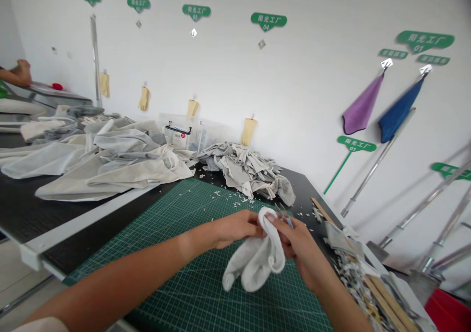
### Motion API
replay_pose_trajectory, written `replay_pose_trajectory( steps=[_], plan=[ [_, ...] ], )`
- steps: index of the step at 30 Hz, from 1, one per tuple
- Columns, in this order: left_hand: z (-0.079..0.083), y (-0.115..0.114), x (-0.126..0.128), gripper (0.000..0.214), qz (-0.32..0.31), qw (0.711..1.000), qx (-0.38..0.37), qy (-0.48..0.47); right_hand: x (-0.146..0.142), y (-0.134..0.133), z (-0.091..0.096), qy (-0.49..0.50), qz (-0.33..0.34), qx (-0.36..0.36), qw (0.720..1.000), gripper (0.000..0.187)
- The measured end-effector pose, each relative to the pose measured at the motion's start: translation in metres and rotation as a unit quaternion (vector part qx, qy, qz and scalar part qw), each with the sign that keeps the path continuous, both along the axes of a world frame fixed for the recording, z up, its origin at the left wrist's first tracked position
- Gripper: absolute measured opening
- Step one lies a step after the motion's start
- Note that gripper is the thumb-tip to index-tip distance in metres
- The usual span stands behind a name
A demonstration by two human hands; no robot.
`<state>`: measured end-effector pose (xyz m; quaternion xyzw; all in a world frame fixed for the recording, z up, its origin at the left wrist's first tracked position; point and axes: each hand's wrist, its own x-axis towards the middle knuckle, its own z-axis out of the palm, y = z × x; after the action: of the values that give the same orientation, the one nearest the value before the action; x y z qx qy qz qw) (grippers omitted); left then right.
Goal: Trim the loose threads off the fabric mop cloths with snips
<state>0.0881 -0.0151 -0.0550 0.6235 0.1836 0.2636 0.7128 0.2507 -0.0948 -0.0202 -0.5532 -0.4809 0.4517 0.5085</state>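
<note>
My left hand (245,228) pinches the rolled upper edge of a light grey cloth piece (257,268). The cloth hangs in soft, rounded folds above a green cutting mat (176,234). On the other side, my right hand (294,236) is closed on the same edge. It also holds a small pair of snips (285,214), with thin metal blades pointing up and a blue part showing between the fingers. My right fingers partly hide the snips. Small pale cloth scraps (235,199) lie on the mat beyond my hands.
A large heap of grey cloth (110,150) covers the table's left side. A smaller cloth pile (250,167) lies at the back, near a clear plastic box (178,133). Wooden strips (382,297) and shreds line the right edge. Another person's arm (18,74) shows far left.
</note>
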Motion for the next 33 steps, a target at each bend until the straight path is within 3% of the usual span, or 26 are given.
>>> replay_pose_trajectory(
  steps=[3,5,6,8,10,12,14,16,19,22,24,28,33],
  plan=[
    [0.011,0.021,-0.015,0.017,0.172,0.984,0.038,0.015,0.009,0.002,-0.003,0.007,-0.009,0.000,1.000,0.036],
    [0.023,0.036,-0.032,0.018,0.332,0.929,0.163,0.000,0.019,0.002,-0.005,0.019,-0.010,-0.010,1.000,0.039],
    [0.029,0.043,-0.043,0.017,0.409,0.878,0.248,-0.006,0.024,0.001,-0.006,0.026,-0.007,-0.016,0.999,0.041],
    [0.040,0.056,-0.069,0.014,0.536,0.743,0.400,-0.002,0.035,-0.001,-0.010,0.040,0.004,-0.021,0.999,0.041],
    [0.046,0.071,-0.098,0.013,0.599,0.621,0.505,0.033,0.044,-0.003,-0.015,0.048,0.013,-0.024,0.998,0.039],
    [0.043,0.091,-0.128,0.016,0.613,0.544,0.561,0.117,0.052,-0.005,-0.020,0.051,0.016,-0.023,0.998,0.037],
    [0.032,0.116,-0.158,0.021,0.612,0.503,0.562,0.241,0.058,-0.005,-0.023,0.055,0.014,-0.025,0.998,0.038],
    [0.012,0.141,-0.188,0.026,0.591,0.486,0.521,0.377,0.062,-0.005,-0.026,0.061,0.003,-0.035,0.998,0.040],
    [-0.028,0.164,-0.223,0.031,0.562,0.484,0.408,0.532,0.066,-0.002,-0.028,0.066,-0.016,-0.059,0.996,0.044],
    [-0.066,0.172,-0.242,0.039,0.576,0.445,0.382,0.570,0.068,0.001,-0.029,0.067,-0.027,-0.067,0.995,0.046],
    [-0.083,0.175,-0.248,0.044,0.565,0.441,0.386,0.581,0.069,0.002,-0.030,0.071,-0.019,-0.064,0.995,0.046],
    [-0.099,0.186,-0.255,0.044,0.502,0.489,0.365,0.613,0.067,0.006,-0.030,0.073,-0.002,-0.063,0.995,0.044],
    [-0.101,0.203,-0.263,0.045,0.484,0.487,0.357,0.633,0.057,0.021,-0.027,0.055,0.003,-0.092,0.994,0.048]
  ],
)
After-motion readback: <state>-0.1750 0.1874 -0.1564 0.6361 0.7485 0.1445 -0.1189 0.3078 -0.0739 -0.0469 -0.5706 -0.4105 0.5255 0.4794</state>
